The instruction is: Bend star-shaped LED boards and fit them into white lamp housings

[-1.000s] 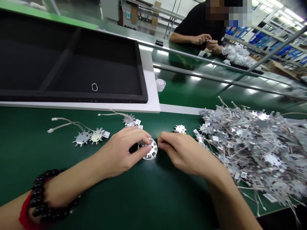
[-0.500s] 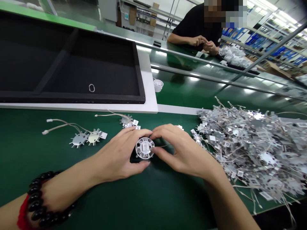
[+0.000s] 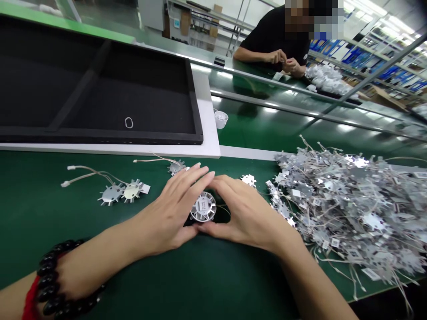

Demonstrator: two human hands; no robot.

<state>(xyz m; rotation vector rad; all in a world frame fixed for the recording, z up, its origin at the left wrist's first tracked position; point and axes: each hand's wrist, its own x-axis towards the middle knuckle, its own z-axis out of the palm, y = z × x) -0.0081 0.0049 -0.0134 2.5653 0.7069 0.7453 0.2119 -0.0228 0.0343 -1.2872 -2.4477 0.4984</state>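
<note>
A small round finned metal part (image 3: 203, 207) with a square chip in its middle sits on the green mat between my two hands. My left hand (image 3: 170, 209) curves round its left side, fingers extended over the top and thumb under it. My right hand (image 3: 243, 211) cups its right side, fingertips meeting those of the left hand above the part. Both hands press on the part. A bead bracelet (image 3: 56, 278) circles my left wrist.
A big heap of star-shaped metal plates with wires (image 3: 347, 204) lies to the right. Two or three loose plates with wires (image 3: 122, 192) lie left. A black tray (image 3: 100, 84) stands behind. Across the bench a person in black (image 3: 276, 40) works.
My fingers have closed in over the finned part, which was tilted up toward me and now lies lower between my palms. My fingertips now meet above it.
</note>
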